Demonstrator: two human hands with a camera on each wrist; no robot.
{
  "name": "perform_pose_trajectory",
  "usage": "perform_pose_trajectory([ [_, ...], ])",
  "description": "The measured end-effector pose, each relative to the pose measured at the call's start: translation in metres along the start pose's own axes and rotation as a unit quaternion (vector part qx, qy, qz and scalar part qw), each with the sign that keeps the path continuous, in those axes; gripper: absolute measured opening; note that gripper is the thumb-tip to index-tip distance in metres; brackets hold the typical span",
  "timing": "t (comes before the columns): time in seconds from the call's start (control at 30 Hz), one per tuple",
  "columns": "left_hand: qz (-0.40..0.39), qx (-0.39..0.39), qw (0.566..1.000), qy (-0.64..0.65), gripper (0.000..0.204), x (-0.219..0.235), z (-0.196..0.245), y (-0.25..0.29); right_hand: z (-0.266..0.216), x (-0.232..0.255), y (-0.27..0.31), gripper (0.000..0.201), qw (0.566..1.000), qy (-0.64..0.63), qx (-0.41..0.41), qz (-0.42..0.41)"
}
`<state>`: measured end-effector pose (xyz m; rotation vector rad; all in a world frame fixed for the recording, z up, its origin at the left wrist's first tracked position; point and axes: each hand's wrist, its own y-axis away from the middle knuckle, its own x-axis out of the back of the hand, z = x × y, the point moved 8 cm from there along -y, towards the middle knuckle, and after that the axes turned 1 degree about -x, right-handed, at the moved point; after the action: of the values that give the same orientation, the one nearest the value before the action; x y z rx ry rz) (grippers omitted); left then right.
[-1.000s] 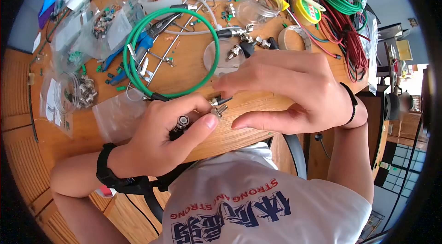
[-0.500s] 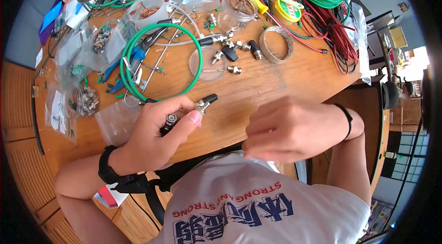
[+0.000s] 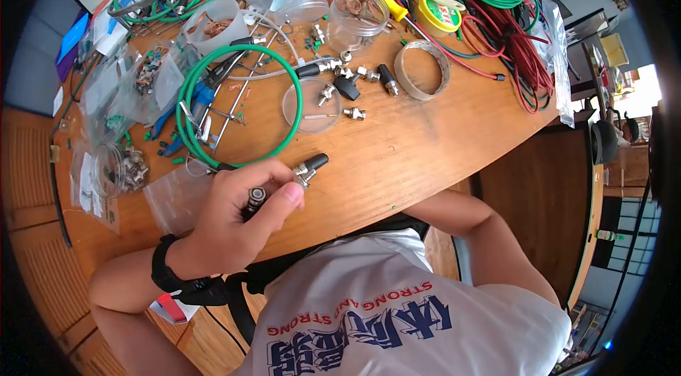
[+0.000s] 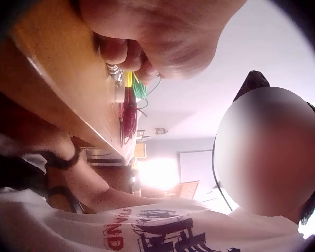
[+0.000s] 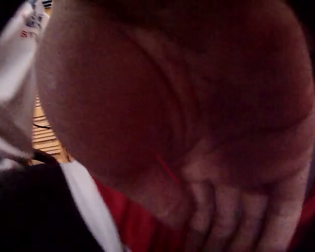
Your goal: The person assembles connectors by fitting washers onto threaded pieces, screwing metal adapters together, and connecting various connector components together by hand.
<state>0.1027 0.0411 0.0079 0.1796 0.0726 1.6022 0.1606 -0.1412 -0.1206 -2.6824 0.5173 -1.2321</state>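
In the head view my left hand (image 3: 237, 216) is over the table's near edge. Its thumb and index finger pinch a metal BNC connector (image 3: 306, 165) with a black boot, beside a second small metal piece (image 3: 305, 179). Another black-bodied connector (image 3: 256, 197) sits in the curl of the same hand. The green cable coil (image 3: 298, 110) lies just beyond, its black-sleeved end near the knuckles. My right hand (image 5: 215, 126) is below the table edge, hidden from the head view. The right wrist view shows its palm close up, fingertips out of frame, near red material (image 5: 131, 215).
Loose connectors (image 3: 355, 114) and a clear round lid (image 3: 298, 117) lie mid-table. A tape ring (image 3: 423, 89), clear jar (image 3: 358, 28) and yellow tin (image 3: 438, 18) stand behind. Red cables (image 3: 514, 57) are at right; blue-handled pliers (image 3: 202, 103) and plastic bags (image 3: 152, 78) at left.
My right hand has drawn back from beside the left hand and dropped below the table edge. The left hand has shifted slightly left and still holds the connectors.
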Motion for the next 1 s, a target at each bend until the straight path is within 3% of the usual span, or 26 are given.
perform_pose_trajectory([
  [0.27,-0.004,-0.046,0.997,-0.055,0.021,0.006,-0.003,-0.001,0.021,-0.016,-0.020,0.021,0.999,-0.020,0.029,-0.018],
  [0.37,-0.005,0.016,1.000,-0.013,0.014,0.008,-0.003,-0.001,0.038,-0.029,-0.043,0.021,0.997,-0.041,0.059,-0.031],
  [0.43,0.007,0.017,1.000,-0.021,0.013,0.010,-0.006,-0.001,0.044,-0.040,-0.051,0.022,0.995,-0.058,0.067,-0.036],
  [0.5,-0.005,-0.040,0.999,-0.007,0.013,0.008,-0.003,-0.003,0.053,-0.045,-0.055,0.022,0.994,-0.065,0.071,-0.046],
  [0.73,-0.062,-0.039,0.995,-0.066,0.019,0.008,-0.003,-0.006,0.062,-0.069,-0.057,0.022,0.990,-0.099,0.081,-0.059],
  [0.83,-0.019,-0.062,0.998,-0.016,0.014,0.007,-0.001,-0.007,0.060,-0.071,-0.056,0.022,0.989,-0.103,0.086,-0.065],
  [1.0,-0.025,-0.053,0.998,-0.026,0.014,0.007,0.000,-0.007,0.061,-0.068,-0.066,0.022,0.988,-0.098,0.104,-0.064],
])
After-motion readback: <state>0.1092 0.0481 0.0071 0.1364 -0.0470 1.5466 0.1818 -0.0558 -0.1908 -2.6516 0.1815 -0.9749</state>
